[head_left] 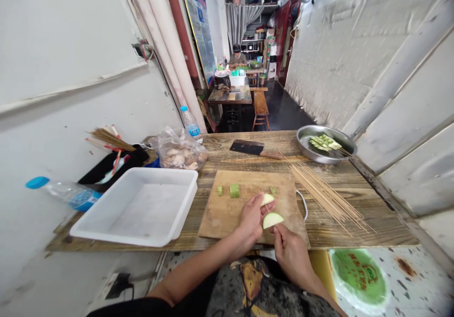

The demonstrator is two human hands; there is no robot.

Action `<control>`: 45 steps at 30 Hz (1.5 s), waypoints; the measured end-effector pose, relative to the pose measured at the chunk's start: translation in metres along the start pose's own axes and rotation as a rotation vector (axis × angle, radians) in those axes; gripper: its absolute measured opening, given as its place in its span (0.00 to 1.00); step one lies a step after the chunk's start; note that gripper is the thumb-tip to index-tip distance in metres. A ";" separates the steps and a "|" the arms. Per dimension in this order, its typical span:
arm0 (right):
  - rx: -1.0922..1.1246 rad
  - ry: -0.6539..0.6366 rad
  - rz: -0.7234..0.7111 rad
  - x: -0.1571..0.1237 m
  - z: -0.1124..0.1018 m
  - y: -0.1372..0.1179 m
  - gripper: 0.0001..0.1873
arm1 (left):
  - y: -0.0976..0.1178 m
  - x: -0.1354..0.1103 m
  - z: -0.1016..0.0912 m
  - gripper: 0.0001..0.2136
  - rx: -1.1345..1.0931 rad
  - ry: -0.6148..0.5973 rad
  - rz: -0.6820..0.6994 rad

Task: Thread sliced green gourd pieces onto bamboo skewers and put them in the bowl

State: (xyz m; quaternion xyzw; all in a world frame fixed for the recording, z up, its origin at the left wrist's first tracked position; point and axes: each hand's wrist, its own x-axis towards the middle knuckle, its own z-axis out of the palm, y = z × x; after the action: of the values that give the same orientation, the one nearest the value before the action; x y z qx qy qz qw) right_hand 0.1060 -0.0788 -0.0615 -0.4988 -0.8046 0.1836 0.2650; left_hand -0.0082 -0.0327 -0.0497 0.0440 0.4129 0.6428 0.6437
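Note:
Over the wooden cutting board, my left hand pinches a pale half-round zucchini slice with a green rim. My right hand is closed at the lower end of a thin skewer, mostly hidden by the fingers. A second half-round zucchini slice is on this skewer, just above my right fingertips. A short stretch of stick shows between the two slices. Green zucchini pieces lie farther back on the board. Loose bamboo skewers are spread to the right of the board.
Behind the board lies a cleaver. A steel bowl with skewered green slices stands back right. At left are a white plastic tray, a bag of mushroom-like pieces and water bottles. Another person sits far back.

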 end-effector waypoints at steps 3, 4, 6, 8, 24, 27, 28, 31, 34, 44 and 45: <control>-0.008 0.005 -0.005 0.000 -0.001 0.000 0.16 | 0.001 0.000 0.001 0.05 0.015 -0.008 0.012; -0.010 0.004 -0.009 0.000 -0.002 0.000 0.17 | 0.001 -0.001 0.001 0.06 0.013 -0.015 0.020; -0.007 0.011 -0.020 0.001 -0.002 0.000 0.16 | -0.001 -0.002 0.000 0.06 0.031 -0.026 0.035; 0.009 0.036 -0.028 0.003 -0.001 0.000 0.16 | -0.004 -0.004 -0.001 0.06 0.085 -0.045 0.035; 0.106 0.224 -0.008 0.003 0.000 0.024 0.16 | 0.086 0.036 -0.074 0.22 1.425 -0.061 0.797; 0.167 0.194 0.017 0.006 0.001 0.024 0.16 | 0.104 0.046 -0.089 0.31 1.878 -0.197 0.722; 0.183 0.182 0.018 0.006 0.000 0.023 0.16 | 0.104 0.049 -0.090 0.33 1.960 -0.234 0.683; 0.206 0.152 0.021 0.006 0.000 0.023 0.16 | 0.096 0.060 -0.089 0.33 2.052 -0.272 0.625; 0.206 0.129 0.036 0.003 0.000 0.025 0.16 | 0.091 0.070 -0.086 0.28 2.033 -0.251 0.614; 0.207 0.140 -0.018 0.001 0.004 0.025 0.15 | 0.094 0.072 -0.090 0.25 1.851 -0.311 0.663; 0.204 0.147 -0.028 0.001 0.003 0.025 0.15 | 0.093 0.073 -0.090 0.26 1.788 -0.295 0.663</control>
State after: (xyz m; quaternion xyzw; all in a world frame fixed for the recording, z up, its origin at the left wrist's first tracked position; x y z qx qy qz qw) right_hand 0.1210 -0.0671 -0.0777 -0.4701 -0.7669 0.2238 0.3751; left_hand -0.1466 0.0032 -0.0888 0.7126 0.6315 0.2279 0.2036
